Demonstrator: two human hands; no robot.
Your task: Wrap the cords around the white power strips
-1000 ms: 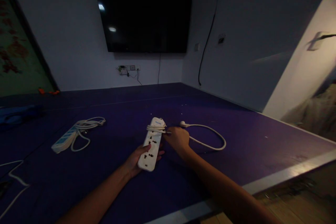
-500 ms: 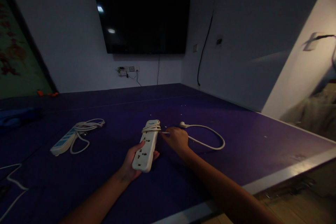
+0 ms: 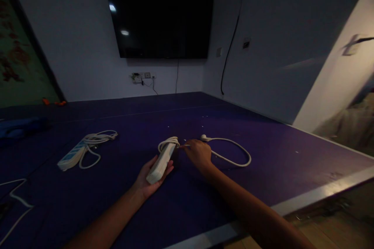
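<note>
My left hand (image 3: 149, 179) is closed around a white power strip (image 3: 160, 167), which is turned on its edge so its sockets are hidden from me. Several turns of the strip's white cord (image 3: 169, 141) wrap its far end. To the right, my right hand (image 3: 199, 153) pinches the cord close to where it leaves the strip. Beyond that hand the loose cord curves in a loop over the purple surface (image 3: 140, 210), ending in a white plug (image 3: 203, 137) just past my knuckles.
At left lies another power strip (image 3: 73, 155) with blue sockets and a bundled cord. A white cable (image 3: 22, 198) runs along the left edge, near a blue item (image 3: 20, 127). The surface has a pale front edge (image 3: 330, 192). A television (image 3: 163, 19) hangs on the back wall.
My left hand has rolled the power strip, turning its socket face out of sight and showing its side. My right hand keeps its pinch on the cord, nearly in the same place.
</note>
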